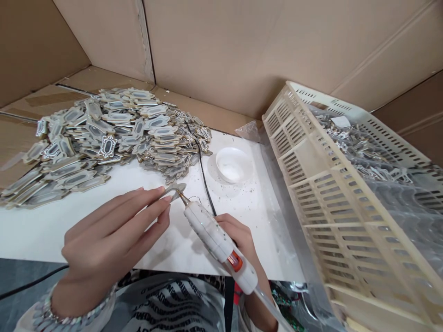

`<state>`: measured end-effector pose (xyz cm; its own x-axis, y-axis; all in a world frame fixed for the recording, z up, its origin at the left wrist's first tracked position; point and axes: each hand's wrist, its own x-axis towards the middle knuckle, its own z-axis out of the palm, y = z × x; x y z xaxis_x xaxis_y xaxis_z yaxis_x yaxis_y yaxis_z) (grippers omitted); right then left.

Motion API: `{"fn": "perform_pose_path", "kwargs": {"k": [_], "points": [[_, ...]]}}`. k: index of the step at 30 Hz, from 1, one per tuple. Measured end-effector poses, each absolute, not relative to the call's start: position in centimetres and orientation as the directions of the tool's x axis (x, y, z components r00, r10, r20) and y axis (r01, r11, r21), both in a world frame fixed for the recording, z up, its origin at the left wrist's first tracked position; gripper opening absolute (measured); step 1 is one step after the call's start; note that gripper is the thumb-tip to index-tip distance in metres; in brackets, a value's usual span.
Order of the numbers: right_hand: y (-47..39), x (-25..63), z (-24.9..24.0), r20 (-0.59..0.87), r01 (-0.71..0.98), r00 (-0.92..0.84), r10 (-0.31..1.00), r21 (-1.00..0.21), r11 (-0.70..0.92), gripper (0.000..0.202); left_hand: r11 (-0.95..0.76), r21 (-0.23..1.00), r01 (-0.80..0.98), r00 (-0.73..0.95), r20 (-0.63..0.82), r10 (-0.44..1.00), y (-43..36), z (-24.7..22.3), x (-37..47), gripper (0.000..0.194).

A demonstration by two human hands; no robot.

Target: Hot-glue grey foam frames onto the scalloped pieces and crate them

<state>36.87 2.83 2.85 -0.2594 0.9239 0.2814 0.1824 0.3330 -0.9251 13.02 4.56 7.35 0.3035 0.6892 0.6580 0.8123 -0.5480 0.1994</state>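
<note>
My left hand pinches a small flat frame-shaped piece between thumb and fingers, above the white tabletop. My right hand is wrapped around the handle of a white glue gun, largely hidden behind its body. The metal nozzle meets the edge of the frame piece or sits just at it. A clear glue stick sticks out of the gun's back end. Beyond my hands lies a large heap of similar frame-shaped pieces, silvery with grey centres.
A small white bowl stands right of the heap, with crumbs around it. The gun's black cord crosses the table. At the right, a cream plastic crate holds small metal parts and clear plastic. Cardboard walls close off the back.
</note>
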Motion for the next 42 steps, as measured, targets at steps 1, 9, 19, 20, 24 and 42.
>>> {"fn": "perform_pose_path", "kwargs": {"k": [1, 9, 19, 20, 24, 42], "points": [[2.8, 36.9, 2.6, 0.277, 0.180, -0.258, 0.926, -0.928, 0.327, 0.006, -0.563, 0.177, 0.807, 0.329, 0.656, 0.679, 4.6, 7.4, 13.0, 0.018], [2.8, 36.9, 1.9, 0.246, 0.189, -0.262, 0.933, -0.935, 0.300, 0.009, -0.581, 0.114, 0.806, 0.321, 0.741, 0.590, 4.7, 6.9, 13.4, 0.017], [2.8, 36.8, 2.0, 0.253, 0.198, -0.257, 0.933, -0.931, 0.307, 0.010, -0.551, 0.131, 0.824, 0.297, 0.728, 0.618, 4.5, 6.9, 13.7, 0.017], [2.7, 36.8, 1.9, 0.255, 0.199, -0.253, 0.933, -0.930, 0.308, 0.010, -0.539, 0.151, 0.829, 0.283, 0.717, 0.637, 4.5, 6.9, 13.7, 0.018], [2.7, 36.9, 1.9, 0.259, 0.208, -0.256, 0.931, -0.926, 0.315, 0.009, -0.529, 0.197, 0.825, 0.285, 0.665, 0.691, 4.3, 6.9, 13.5, 0.020], [2.6, 36.9, 3.1, 0.126, 0.234, -0.015, 0.992, -0.964, 0.126, 0.035, -0.532, 0.528, 0.662, 0.189, 0.569, 0.800, 3.5, 5.9, 15.9, 0.011]]}}
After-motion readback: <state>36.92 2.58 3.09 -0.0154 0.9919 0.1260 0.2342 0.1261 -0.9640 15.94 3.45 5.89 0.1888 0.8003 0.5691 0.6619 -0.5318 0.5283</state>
